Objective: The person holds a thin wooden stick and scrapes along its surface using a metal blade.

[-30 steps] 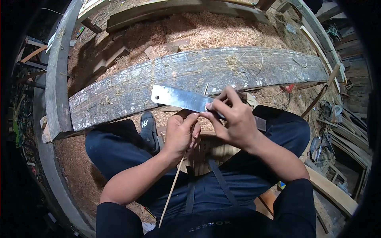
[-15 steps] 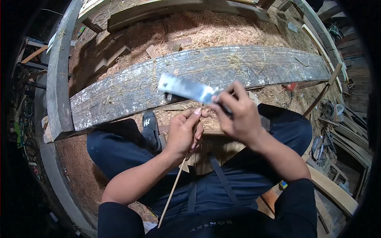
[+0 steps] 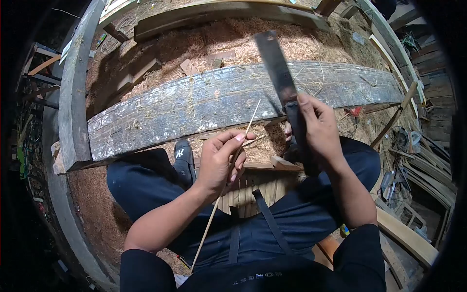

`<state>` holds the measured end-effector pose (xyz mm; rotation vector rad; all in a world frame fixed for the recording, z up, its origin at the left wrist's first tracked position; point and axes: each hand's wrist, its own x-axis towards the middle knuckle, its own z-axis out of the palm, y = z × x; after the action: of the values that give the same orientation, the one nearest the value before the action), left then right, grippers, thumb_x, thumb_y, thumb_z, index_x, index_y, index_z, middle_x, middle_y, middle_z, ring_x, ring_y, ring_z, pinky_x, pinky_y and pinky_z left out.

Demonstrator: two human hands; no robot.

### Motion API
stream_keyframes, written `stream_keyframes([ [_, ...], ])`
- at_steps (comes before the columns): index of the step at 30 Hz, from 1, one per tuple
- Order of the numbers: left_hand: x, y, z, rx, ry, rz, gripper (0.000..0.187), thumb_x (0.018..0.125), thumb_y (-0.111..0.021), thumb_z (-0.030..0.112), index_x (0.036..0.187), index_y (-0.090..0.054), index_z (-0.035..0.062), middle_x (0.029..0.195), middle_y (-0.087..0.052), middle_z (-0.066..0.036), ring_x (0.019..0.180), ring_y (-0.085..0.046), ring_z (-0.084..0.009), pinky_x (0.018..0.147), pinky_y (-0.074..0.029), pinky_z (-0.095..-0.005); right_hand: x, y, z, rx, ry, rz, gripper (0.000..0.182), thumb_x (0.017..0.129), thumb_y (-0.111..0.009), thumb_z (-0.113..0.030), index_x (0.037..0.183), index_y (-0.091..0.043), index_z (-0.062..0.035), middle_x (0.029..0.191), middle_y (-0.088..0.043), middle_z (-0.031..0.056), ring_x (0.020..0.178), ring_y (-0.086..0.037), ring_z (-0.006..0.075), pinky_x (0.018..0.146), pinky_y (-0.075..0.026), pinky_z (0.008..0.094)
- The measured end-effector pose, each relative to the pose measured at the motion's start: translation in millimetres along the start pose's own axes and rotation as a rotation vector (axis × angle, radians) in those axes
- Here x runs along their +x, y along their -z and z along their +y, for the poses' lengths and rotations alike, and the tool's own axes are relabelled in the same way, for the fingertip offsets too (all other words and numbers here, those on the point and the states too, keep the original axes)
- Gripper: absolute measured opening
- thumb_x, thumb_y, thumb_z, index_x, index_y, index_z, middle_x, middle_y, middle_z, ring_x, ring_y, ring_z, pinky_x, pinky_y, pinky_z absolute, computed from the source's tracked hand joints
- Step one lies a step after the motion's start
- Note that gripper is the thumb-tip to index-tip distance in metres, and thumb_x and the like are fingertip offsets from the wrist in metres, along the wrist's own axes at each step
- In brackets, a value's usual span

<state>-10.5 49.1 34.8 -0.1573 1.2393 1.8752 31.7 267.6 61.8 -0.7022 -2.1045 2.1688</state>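
My left hand [image 3: 219,160] is closed around a thin wooden strip [image 3: 206,228]. The strip's pointed upper end rises past my fingertips, and its lower end reaches down to my lap. In my right hand [image 3: 318,129] is the dark handle of a broad-bladed knife [image 3: 275,63]. Its flat, square-ended blade has a small hole near the tip and points up and away from me, apart from the strip. Part of the handle is hidden by my fingers.
A worn plank [image 3: 170,117] spans the space before my knees, with fibre scraps on it. Wood shavings [image 3: 224,36] cover the ground beyond. A grey beam [image 3: 73,102] stands at left; curved wood strips [image 3: 430,180] and a pale board [image 3: 408,236] lie at right.
The knife has swung from pointing left across the strip to pointing upward, and my right hand has moved right. The strip's upper end now shows above my left hand, which stays nearly in place.
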Motion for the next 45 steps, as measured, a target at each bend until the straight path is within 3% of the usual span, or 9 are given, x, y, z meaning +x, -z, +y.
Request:
stream_keyframes([
  [2, -1, -1, 4, 0.019, -0.025, -0.005, 0.031, 0.103, -0.052, 0.022, 0.114, -0.062, -0.0053, 0.053, -0.045, 0.0, 0.034, -0.033, -0.0064, 0.034, -0.028, -0.0207, 3, 3, 5, 0.075, -0.055, -0.029, 0.041, 0.101, -0.063, -0.039, 0.095, -0.064, 0.0014, 0.078, -0.064, 0.0058, 0.058, -0.06, 0.0106, 0.057, -0.051, 0.0254],
  [4, -3, -4, 8, 0.034, -0.037, -0.006, 0.031, 0.103, -0.052, 0.021, 0.115, -0.062, -0.0052, 0.054, -0.044, 0.001, 0.035, -0.034, -0.0062, 0.034, -0.029, -0.0206, 0, -5, -2, 0.238, -0.097, -0.018, 0.036, 0.099, -0.067, -0.034, 0.094, -0.064, 0.0015, 0.077, -0.064, 0.0045, 0.058, -0.06, 0.009, 0.053, -0.051, 0.0242],
  [11, -2, -7, 9, 0.049, -0.069, -0.049, 0.03, 0.103, -0.054, 0.021, 0.115, -0.063, -0.0043, 0.055, -0.044, 0.001, 0.036, -0.034, -0.0056, 0.034, -0.029, -0.0206, 7, -11, -8, 0.247, -0.154, -0.024, 0.026, 0.094, -0.073, -0.023, 0.098, -0.066, 0.0019, 0.082, -0.067, 0.0057, 0.057, -0.061, 0.008, 0.048, -0.05, 0.0235],
  [21, -4, -9, 10, 0.124, -0.079, -0.043, 0.027, 0.1, -0.061, 0.02, 0.115, -0.066, -0.0016, 0.055, -0.046, 0.002, 0.038, -0.036, -0.0052, 0.038, -0.029, -0.0205, 11, -17, -16, 0.236, -0.155, -0.065, 0.027, 0.09, -0.077, -0.016, 0.106, -0.067, 0.0042, 0.084, -0.07, 0.0062, 0.059, -0.06, 0.0076, 0.052, -0.05, 0.0224],
  [23, -4, -7, 11, 0.115, -0.089, -0.078, 0.028, 0.102, -0.061, 0.022, 0.115, -0.069, -0.0009, 0.061, -0.052, 0.003, 0.049, -0.046, -0.0018, 0.04, -0.032, -0.0186, 11, -18, -16, 0.255, -0.148, -0.073, 0.027, 0.091, -0.076, -0.013, 0.109, -0.066, 0.0039, 0.085, -0.07, 0.0064, 0.06, -0.06, 0.0073, 0.053, -0.051, 0.022],
  [26, -4, -8, 12, 0.137, -0.091, -0.065, 0.03, 0.102, -0.06, 0.022, 0.119, -0.068, -0.0007, 0.062, -0.053, 0.003, 0.049, -0.044, -0.0017, 0.041, -0.032, -0.0185, 13, -18, -16, 0.26, -0.109, -0.07, 0.026, 0.092, -0.074, -0.011, 0.113, -0.066, 0.0034, 0.087, -0.071, 0.0064, 0.061, -0.06, 0.0069, 0.055, -0.051, 0.0216],
  [40, -9, -8, 21, 0.065, -0.038, -0.167, 0.04, 0.101, -0.058, 0.022, 0.132, -0.059, -0.0033, 0.062, -0.049, 0.001, 0.046, -0.039, -0.0048, 0.045, -0.032, -0.0198, 27, -8, -28, 0.292, 0.02, -0.001, 0.028, 0.092, -0.073, -0.014, 0.116, -0.066, 0.0006, 0.096, -0.073, 0.0076, 0.061, -0.059, 0.0069, 0.056, -0.051, 0.0219],
  [43, -11, -8, 21, 0.098, -0.062, -0.113, 0.039, 0.101, -0.059, 0.021, 0.132, -0.059, -0.0032, 0.061, -0.047, 0.001, 0.047, -0.039, -0.0048, 0.045, -0.032, -0.0201, 29, -11, -30, 0.243, 0.074, 0.038, 0.027, 0.096, -0.07, -0.022, 0.111, -0.067, 0.0009, 0.085, -0.07, 0.0054, 0.059, -0.058, 0.0063, 0.054, -0.047, 0.0213],
  [45, -11, -5, 22, 0.091, -0.077, -0.095, 0.038, 0.102, -0.059, 0.02, 0.133, -0.059, -0.0023, 0.061, -0.047, 0.002, 0.047, -0.039, -0.0047, 0.045, -0.031, -0.0197, 27, -10, -31, 0.167, 0.116, -0.065, 0.034, 0.102, -0.063, -0.031, 0.109, -0.068, 0.0022, 0.073, -0.063, 0.0027, 0.06, -0.055, 0.0068, 0.053, -0.042, 0.023],
])
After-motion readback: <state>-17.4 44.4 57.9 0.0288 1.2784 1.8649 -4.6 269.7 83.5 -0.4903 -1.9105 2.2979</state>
